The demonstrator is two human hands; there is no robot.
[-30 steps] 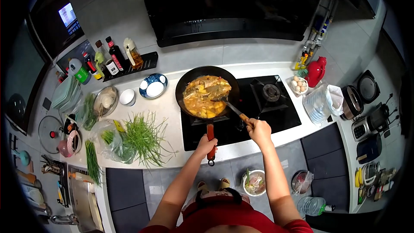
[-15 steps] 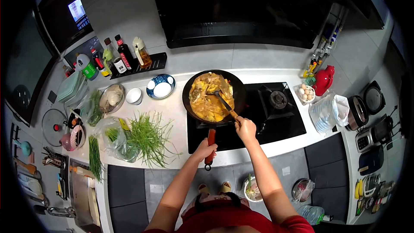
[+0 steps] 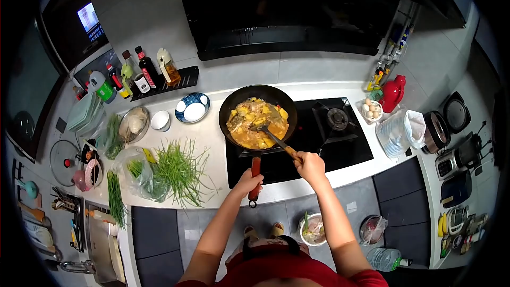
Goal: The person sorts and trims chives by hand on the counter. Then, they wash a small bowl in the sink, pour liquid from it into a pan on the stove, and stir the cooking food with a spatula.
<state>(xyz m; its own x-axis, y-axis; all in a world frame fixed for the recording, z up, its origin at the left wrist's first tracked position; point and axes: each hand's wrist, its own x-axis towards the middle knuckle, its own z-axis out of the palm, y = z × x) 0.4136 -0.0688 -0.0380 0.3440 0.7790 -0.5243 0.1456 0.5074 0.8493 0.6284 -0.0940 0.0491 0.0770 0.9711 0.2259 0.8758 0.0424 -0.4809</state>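
A dark wok sits over the left side of the black stove. Chunky yellow and brown food in sauce lies inside it. My left hand is wrapped round the wok's reddish-brown handle, below the pan. In my right hand is the wooden handle of a spatula; its dark blade rests in the food near the middle of the wok. Left of the stove, loose green chives are spread on the counter, beside a clear plastic bag of greens.
Along the back stand a blue-rimmed plate, a white cup and bottles on a black rack. Eggs, a red pitcher and a plastic bag are at the right. A bin stands on the floor.
The spatula first swept left and up through the food, then came back down towards the middle. The food has shifted within the wok. My left hand has kept hold of the handle.
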